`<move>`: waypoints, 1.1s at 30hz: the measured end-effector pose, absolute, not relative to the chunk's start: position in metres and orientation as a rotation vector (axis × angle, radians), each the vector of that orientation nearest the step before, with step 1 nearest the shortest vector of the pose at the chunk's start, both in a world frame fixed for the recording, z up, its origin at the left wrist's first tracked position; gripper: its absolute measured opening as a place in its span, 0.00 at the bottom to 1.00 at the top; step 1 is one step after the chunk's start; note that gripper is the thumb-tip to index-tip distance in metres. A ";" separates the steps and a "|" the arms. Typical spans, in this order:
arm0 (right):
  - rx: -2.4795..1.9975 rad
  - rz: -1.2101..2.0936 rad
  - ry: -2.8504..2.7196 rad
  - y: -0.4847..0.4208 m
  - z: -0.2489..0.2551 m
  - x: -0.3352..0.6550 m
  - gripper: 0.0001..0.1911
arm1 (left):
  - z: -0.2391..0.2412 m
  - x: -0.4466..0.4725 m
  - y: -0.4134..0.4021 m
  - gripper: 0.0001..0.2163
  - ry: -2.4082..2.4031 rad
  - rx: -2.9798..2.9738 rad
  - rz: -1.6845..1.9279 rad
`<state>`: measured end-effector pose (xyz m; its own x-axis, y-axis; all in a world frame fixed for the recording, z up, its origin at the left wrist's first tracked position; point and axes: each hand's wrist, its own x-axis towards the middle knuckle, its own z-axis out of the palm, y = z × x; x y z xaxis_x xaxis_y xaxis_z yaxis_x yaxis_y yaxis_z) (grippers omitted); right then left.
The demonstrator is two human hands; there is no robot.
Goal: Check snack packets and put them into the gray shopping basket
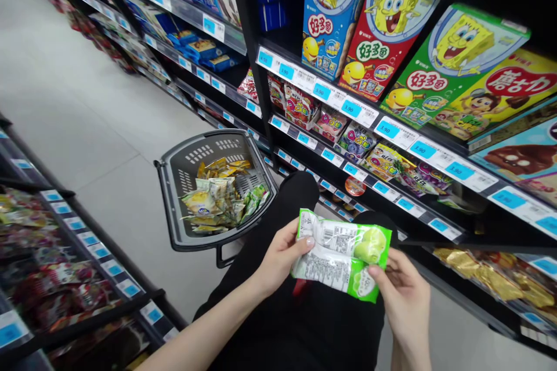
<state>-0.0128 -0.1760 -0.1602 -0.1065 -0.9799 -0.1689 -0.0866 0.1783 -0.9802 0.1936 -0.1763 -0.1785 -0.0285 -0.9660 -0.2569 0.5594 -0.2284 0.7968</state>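
Note:
A green and white snack packet (331,249) with printed text, a barcode and a green fruit picture is stretched between my two hands above my dark-clothed lap. My left hand (282,255) pinches its left end, the thumb lying on the printed face. At the lower right, my right hand (398,281) grips the packet's other end between thumb and fingers. To the left of my knees, a grey shopping basket (174,226) stands on the floor. Inside it lie yellow packets (224,168), several pale packets (211,203) and some green packets (255,203).
On the right, a dark shelf unit holds blue (331,11), red (383,35) and green (452,64) cartoon boxes. Small gummy bags (357,139) fill the shelf below. At left, a low rack (104,261) displays wrapped snacks. Pale floor tiles (100,98) run along the aisle.

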 end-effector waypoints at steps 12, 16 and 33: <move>-0.992 -1.004 1.526 -0.181 -0.172 -0.021 0.14 | -0.156 0.226 -0.187 0.08 -1.218 0.975 -1.642; -1.400 -1.139 1.503 -0.184 -0.163 -0.027 0.08 | -0.158 0.224 -0.183 0.10 -1.236 1.052 -1.639; -2.279 -1.265 1.200 -0.175 -0.115 -0.044 0.20 | -0.181 0.208 -0.175 0.21 -0.804 0.850 -1.582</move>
